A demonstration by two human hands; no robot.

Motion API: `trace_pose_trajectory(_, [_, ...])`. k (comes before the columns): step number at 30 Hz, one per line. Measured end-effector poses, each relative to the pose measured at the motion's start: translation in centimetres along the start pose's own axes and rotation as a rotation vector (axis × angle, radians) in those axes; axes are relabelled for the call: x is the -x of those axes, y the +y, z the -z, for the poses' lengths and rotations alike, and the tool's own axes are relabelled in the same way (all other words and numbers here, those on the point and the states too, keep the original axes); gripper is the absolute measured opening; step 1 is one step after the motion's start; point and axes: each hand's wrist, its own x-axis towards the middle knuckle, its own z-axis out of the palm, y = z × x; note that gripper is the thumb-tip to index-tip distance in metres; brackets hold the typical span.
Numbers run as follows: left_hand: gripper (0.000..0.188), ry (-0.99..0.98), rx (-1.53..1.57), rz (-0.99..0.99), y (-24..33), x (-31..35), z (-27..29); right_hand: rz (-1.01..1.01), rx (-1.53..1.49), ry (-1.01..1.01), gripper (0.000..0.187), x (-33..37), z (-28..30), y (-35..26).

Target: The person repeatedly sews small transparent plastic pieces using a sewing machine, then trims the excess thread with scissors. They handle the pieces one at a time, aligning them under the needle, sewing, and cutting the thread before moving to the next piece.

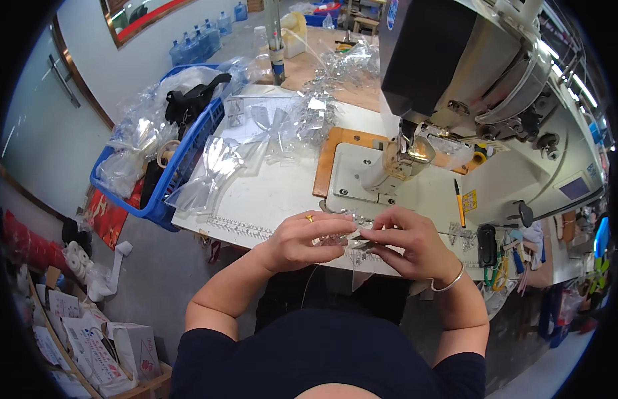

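Note:
My left hand, with a gold ring on one finger, is closed on a piece of clear shiny plastic at the front edge of the sewing table. Close beside it, my right hand pinches a small metal tool that looks like thread snips, its tip against the plastic. The fingers partly cover both. Just beyond my hands stands the sewing machine, its needle area over a raised metal plate. A thin thread hangs below my left hand.
More clear plastic pieces lie on the left of the white table. A blue basket of plastic and black straps stands beyond them. On the right are an orange pen, a black case and scissors with green handles.

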Motion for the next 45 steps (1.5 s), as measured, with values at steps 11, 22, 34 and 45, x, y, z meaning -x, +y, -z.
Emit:
trace_pose_trajectory(11, [0.02, 0.07, 0.179, 0.222, 0.7, 1.3, -1.5, -0.008, -0.118, -0.049, 0.028, 0.6, -1.1, 0.7])
trace_pose_trajectory(22, [0.027, 0.288, 0.736, 0.679, 0.8, 1.5, -2.5, -0.241, -0.748, 0.244, 0.056, 3.0, -3.3, 2.4])
trace_pose_trajectory(34, [0.013, 0.376, 1.366, 1.249, 1.8, 2.9, -4.1, -0.529, -0.74, 0.625, 0.011, 0.0, -7.2, 2.4])
trace_pose_trajectory(45, [0.04, 0.274, 0.785, 0.917, 2.4, 3.0, -4.0, -0.091, -0.237, 0.22, 0.027, 1.9, -6.5, -0.2])
